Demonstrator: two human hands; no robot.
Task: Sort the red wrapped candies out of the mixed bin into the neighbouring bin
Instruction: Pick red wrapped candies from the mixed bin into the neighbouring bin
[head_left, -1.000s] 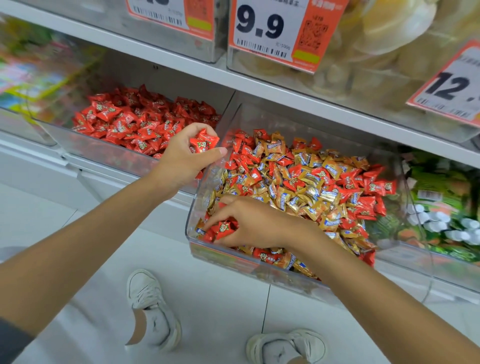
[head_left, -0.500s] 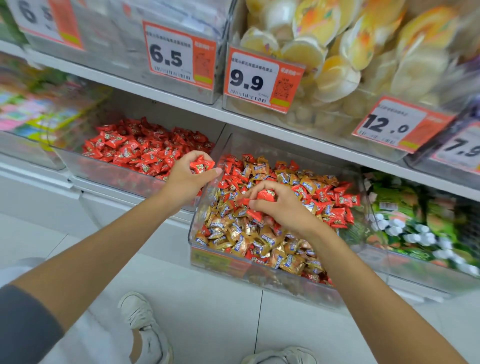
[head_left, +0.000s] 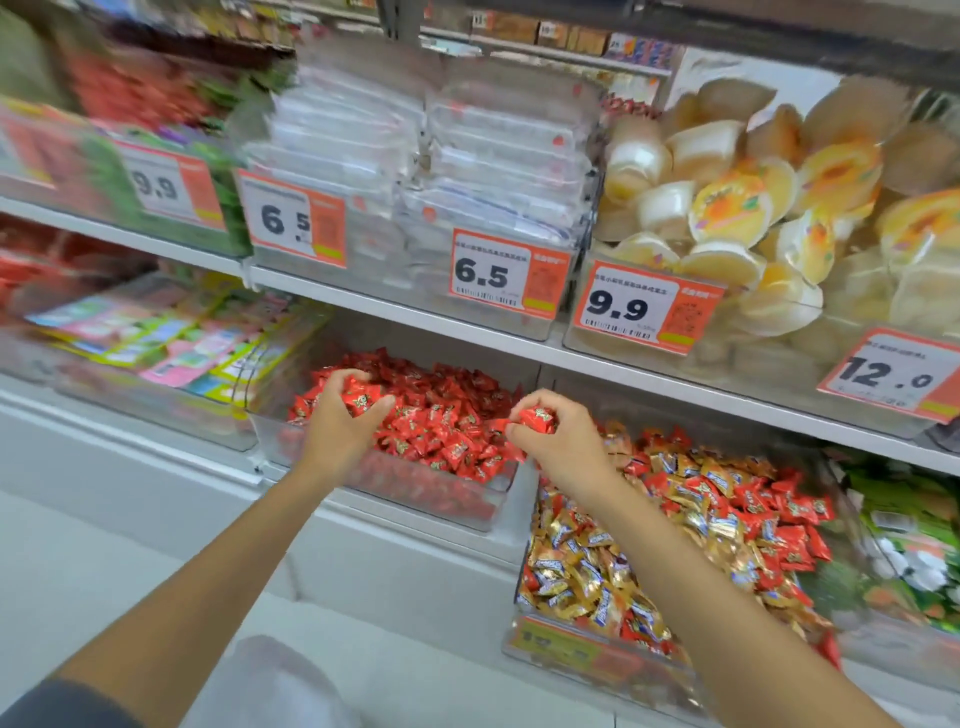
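Beside the mixed bin (head_left: 571, 649), left hand (head_left: 337, 423) and right hand (head_left: 563, 444) clutch red candies (head_left: 537, 418) over the red-filled bin (head_left: 496, 504).

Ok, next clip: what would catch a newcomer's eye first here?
The left hand grips red candies over the all-red bin; the right hand pinches another red candy where that bin meets the mixed bin. Orange price tags run in a row above them.
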